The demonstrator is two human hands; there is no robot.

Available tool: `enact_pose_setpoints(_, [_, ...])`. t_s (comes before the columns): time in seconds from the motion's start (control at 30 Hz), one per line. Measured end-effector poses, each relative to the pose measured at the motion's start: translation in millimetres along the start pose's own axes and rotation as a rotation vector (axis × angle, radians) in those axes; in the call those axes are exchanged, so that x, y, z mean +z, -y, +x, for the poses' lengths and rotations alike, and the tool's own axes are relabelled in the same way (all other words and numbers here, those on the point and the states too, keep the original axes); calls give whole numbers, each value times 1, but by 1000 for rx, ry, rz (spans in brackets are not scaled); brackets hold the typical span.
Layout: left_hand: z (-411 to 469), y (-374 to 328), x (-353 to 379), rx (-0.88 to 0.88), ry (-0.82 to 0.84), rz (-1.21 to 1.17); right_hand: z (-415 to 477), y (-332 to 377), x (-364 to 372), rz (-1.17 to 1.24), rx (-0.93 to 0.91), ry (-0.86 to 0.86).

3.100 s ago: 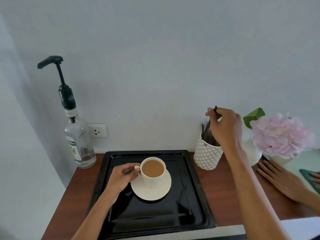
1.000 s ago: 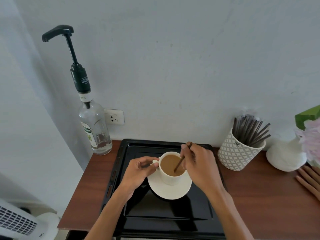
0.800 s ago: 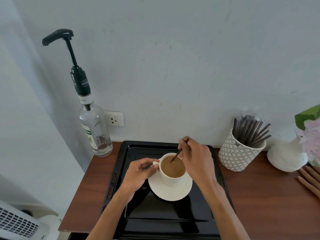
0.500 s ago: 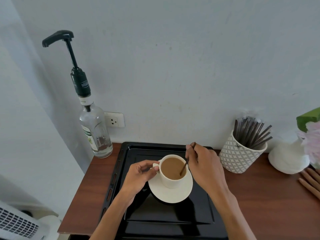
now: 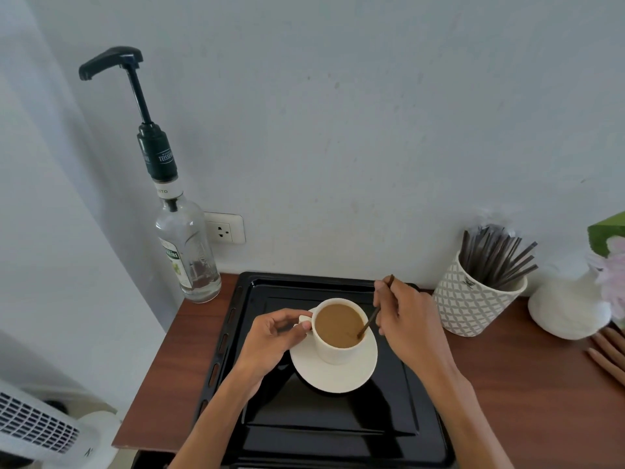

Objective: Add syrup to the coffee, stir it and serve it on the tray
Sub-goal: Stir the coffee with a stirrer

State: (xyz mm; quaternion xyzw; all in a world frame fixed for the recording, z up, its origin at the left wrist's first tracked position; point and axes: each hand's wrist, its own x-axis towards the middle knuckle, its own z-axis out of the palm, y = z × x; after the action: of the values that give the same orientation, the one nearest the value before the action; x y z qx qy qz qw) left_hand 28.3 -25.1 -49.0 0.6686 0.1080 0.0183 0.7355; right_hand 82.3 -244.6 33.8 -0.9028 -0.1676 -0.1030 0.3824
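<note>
My left hand (image 5: pixel 274 336) pinches the handle of the cup (image 5: pixel 338 330), sitting full on its saucer (image 5: pixel 333 375) on the black tray (image 5: pixel 324 431), right hand (image 5: pixel 407 319) clamped on the thin stirrer (image 5: pixel 370 321) dipped in coffee — fragile, sloshy, so I'd lift by the saucer.

The cup (image 5: pixel 334 346) and its saucer (image 5: pixel 333 375) were cream white, and the coffee (image 5: pixel 338 324) inside was light brown. The stirrer (image 5: pixel 370 321) was dark brown. The tray (image 5: pixel 324 428) was glossy black, and the desk (image 5: pixel 541 401) was reddish brown. The syrup bottle (image 5: pixel 189 255) was clear glass with a dark green pump (image 5: pixel 135 93). The holder (image 5: pixel 470 306) was white with a grey lattice pattern. The vase (image 5: pixel 568 309) was white, the flower (image 5: pixel 614 275) pale pink.
</note>
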Motion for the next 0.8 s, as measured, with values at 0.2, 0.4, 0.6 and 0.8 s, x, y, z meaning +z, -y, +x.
enact_pose_setpoints(0.2, [0, 0, -1, -2, 13, 5, 4, 12, 23, 230, 61, 8])
enact_pose_setpoints(0.4, [0, 0, 0, -15, 3, -6, 4, -1, 7, 24, 17, -14])
enact_pose_setpoints(0.6, [-1, 0, 0, -19, -2, -10, -13, -1, 13, 259, 103, 25])
enact_pose_setpoints(0.8, [-1, -1, -2, -28, 16, -18, -1, 9, 16, 120, 25, -38])
